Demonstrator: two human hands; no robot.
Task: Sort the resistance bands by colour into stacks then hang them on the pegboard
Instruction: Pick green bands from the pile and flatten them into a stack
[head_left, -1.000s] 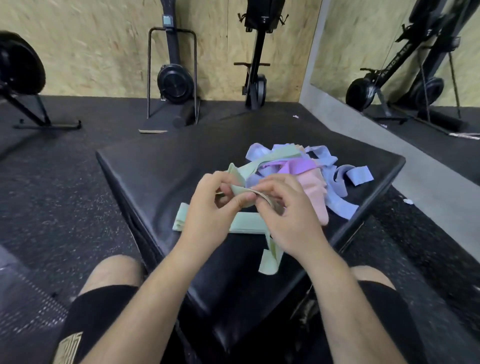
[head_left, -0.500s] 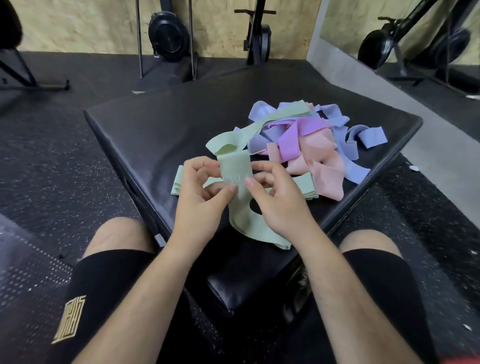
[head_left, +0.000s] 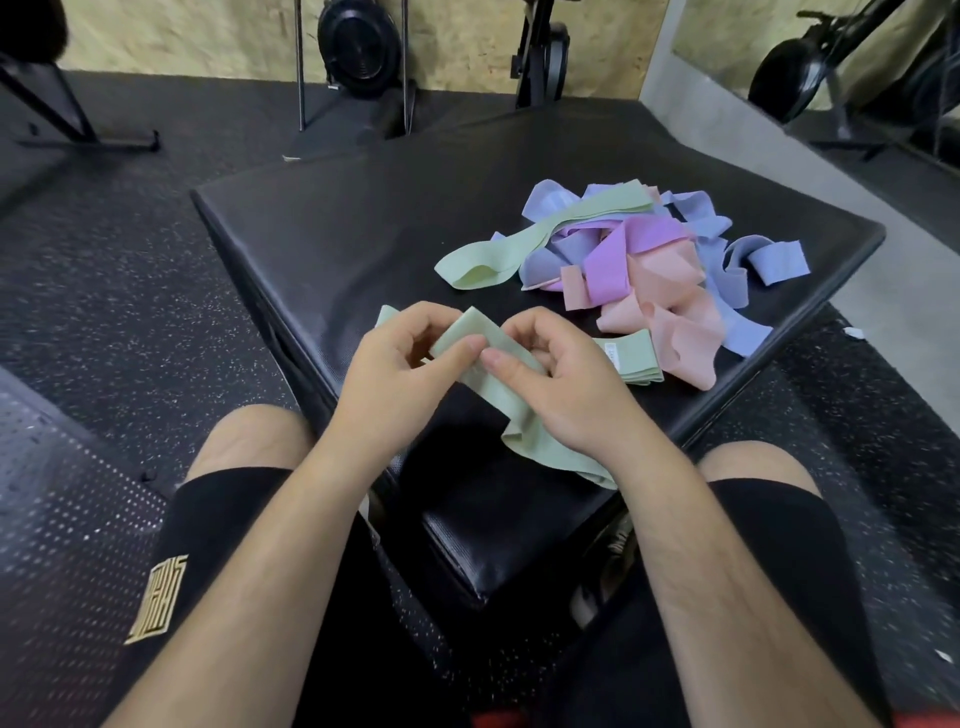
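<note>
A pale green resistance band (head_left: 511, 410) is pinched between my left hand (head_left: 400, 374) and my right hand (head_left: 566, 384), folded at the top, its tail hanging toward my lap. Under my hands lies a flat stack of green bands (head_left: 631, 358) on the black padded box (head_left: 337, 234). Behind it sits a tangled pile: another green band (head_left: 519, 249), purple band (head_left: 618, 260), pink bands (head_left: 670, 317) and blue bands (head_left: 758, 260). No pegboard is in view.
The box's corner points at me between my knees. Black rubber floor surrounds it. Exercise machines (head_left: 358, 47) stand at the plywood wall behind, and a mirror (head_left: 831, 62) is at the right.
The green band has come free of the pile and I have folded it shorter between both hands. The camera has tilted further down.
</note>
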